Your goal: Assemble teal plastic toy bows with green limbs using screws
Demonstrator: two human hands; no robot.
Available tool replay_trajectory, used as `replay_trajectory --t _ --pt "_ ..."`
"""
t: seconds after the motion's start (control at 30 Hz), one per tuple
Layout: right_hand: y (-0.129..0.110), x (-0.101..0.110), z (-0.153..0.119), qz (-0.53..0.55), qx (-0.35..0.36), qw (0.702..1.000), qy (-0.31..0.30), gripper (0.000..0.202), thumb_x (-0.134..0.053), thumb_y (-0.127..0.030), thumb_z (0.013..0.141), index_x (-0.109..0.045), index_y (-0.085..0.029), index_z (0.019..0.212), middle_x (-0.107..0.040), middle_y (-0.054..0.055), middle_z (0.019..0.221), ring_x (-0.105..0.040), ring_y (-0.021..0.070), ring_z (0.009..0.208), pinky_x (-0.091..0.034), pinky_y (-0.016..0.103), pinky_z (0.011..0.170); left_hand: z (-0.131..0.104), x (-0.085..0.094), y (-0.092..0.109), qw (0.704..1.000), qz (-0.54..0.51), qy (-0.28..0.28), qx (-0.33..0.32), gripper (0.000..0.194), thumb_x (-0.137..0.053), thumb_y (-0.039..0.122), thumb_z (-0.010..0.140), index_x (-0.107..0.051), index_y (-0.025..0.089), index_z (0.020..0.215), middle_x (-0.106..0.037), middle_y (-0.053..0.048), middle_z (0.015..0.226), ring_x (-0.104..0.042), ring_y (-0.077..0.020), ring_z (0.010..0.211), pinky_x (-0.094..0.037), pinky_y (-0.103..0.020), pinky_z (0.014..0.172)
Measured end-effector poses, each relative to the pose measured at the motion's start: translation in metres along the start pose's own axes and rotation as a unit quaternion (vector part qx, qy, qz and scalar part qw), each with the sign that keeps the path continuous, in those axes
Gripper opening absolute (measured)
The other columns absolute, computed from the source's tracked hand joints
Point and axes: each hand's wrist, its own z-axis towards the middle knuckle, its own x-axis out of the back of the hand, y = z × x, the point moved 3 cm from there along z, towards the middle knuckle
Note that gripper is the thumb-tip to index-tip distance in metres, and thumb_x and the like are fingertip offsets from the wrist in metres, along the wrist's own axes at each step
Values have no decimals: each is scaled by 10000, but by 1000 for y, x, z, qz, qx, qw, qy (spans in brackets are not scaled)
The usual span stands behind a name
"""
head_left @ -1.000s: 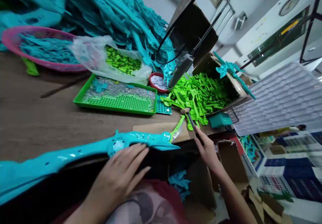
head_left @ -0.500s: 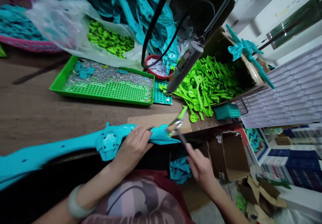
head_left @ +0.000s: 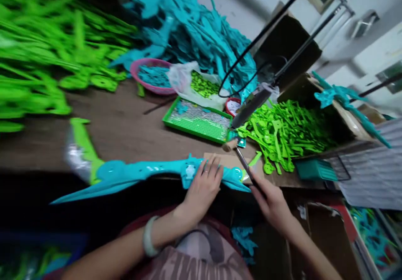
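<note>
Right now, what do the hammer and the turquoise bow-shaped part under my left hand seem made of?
Hammer: tan, matte head, perhaps wood or rawhide; shiny shaft, probably metal. Turquoise bow-shaped part: likely molded plastic, its smooth, evenly colored surface catching glossy highlights.

Hammer [head_left: 243, 159], in your right hand [head_left: 274, 204]: head raised, no longer over the turquoise piece's [head_left: 163, 167] right end as half a second ago. Your left hand [head_left: 202, 187]: fingers now across the piece, one second ago at its lower edge. Newly in view: its left end, the green part [head_left: 84, 146] there, the green heap [head_left: 47, 53].
</note>
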Motion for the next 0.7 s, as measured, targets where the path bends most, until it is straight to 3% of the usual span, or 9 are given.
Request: replay_trajectory --t 0.07,0.17,0.27,0.33,0.43,0.5,0.57,0.63,0.7 --pt "-21 -10 60 -52 68 996 -29 505 -419 -263 1025 -395 -260 1530 -726 77 994 -713 188 802 -564 262 693 -7 16 -15 997 41 -64 32 618 -767 187 760 -552 85 1331 -468 -281 1500 -414 -429 1422 -336 -609 1158" --pt "-68 -58 152 -102 167 973 -121 516 -458 -282 1014 -390 -288 1525 -706 55 957 -684 195 764 -518 269 638 -15 37 -41 985 78 -141 61 663 -800 295 744 -570 86 1329 -583 -270 1376 -534 -436 1296 -366 -614 1114" --pt "-122 -110 226 -133 279 938 -160 455 -459 -273 1016 -449 -241 1469 -695 89 1103 -680 196 850 -502 271 652 -17 45 -57 983 101 -141 58 678 -805 395 720 -596 131 1307 -630 -231 1302 -638 -382 1115 -505 -506 963" --pt "-154 -127 253 -174 363 907 -121 394 -371 -186 1029 -514 -161 1395 -643 136 1264 -648 225 1056 -517 316 790 -17 44 -61 984 109 -133 50 777 -834 442 656 -581 165 1336 -614 -219 1329 -647 -376 1076 -545 -467 872" --pt "-177 -113 253 -198 471 859 -39 461 -207 -108 1030 -509 -99 1378 -553 168 1401 -528 265 1269 -475 401 960 -24 39 -59 987 97 -126 23 767 -836 390 644 -585 194 1341 -633 -180 1313 -639 -374 1091 -551 -460 874" --pt "-167 -78 236 -169 463 870 -10 471 -183 -137 1039 -461 -95 1417 -540 175 1395 -488 275 1302 -458 432 1002 -36 37 -56 989 79 -122 7 736 -802 268 688 -557 208 1380 -628 -167 1324 -611 -381 1150 -522 -490 947" --pt "-134 -33 210 -128 379 917 -12 430 -257 -201 1049 -457 -112 1419 -557 165 1340 -483 280 1301 -462 454 1022 -52 38 -52 994 81 -75 -26 727 -756 175 740 -515 232 1424 -615 -161 1350 -575 -392 1201 -475 -539 1007" --pt "-90 10 173 -85 274 957 -53 434 -414 -357 1032 -500 -115 1382 -597 145 1220 -543 282 1208 -495 458 1000 -67 43 -50 991 103 22 -81 656 -715 160 813 -511 273 1426 -625 -131 1353 -555 -373 1221 -451 -533 1028" --pt "-51 41 124 -60 209 968 -123 476 -523 -447 985 -524 -162 1366 -622 114 1160 -596 257 1109 -533 428 948 -79 50 -50 973 136 127 -137 561 -691 153 856 -561 347 1366 -671 -57 1290 -564 -306 1193 -453 -454 1022"
